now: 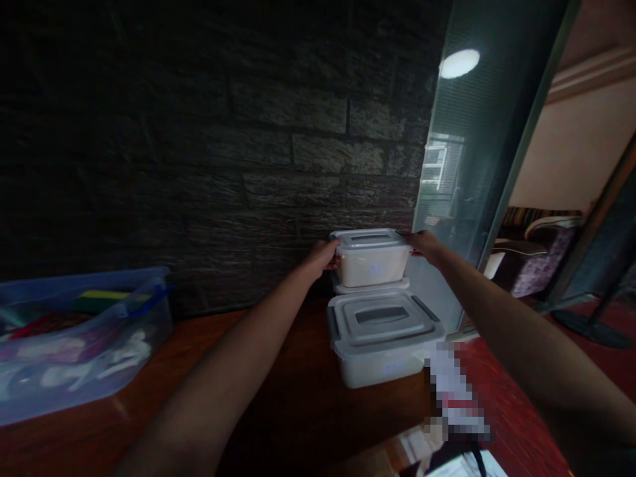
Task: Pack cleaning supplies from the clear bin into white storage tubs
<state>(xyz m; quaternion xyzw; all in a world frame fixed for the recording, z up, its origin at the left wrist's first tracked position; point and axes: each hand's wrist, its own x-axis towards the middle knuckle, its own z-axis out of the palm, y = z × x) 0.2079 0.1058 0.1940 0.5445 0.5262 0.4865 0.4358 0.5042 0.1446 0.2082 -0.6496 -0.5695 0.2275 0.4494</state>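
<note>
Both my arms reach forward to a small storage box with a grey-white lid, near the dark wall. My left hand grips its left end, and my right hand grips its right end, fingers at the lid's edge. This box rests on or just above another pale lid, mostly hidden; I cannot tell if they touch. Nearer to me stands a larger storage box, its lid on, with a grey handle on top and grey clips at the sides.
A clear bluish tub of mixed items stands at the left on the wooden surface. Behind rises a dark brick wall. A glass panel stands at the right, with an armchair beyond. Papers lie at the bottom.
</note>
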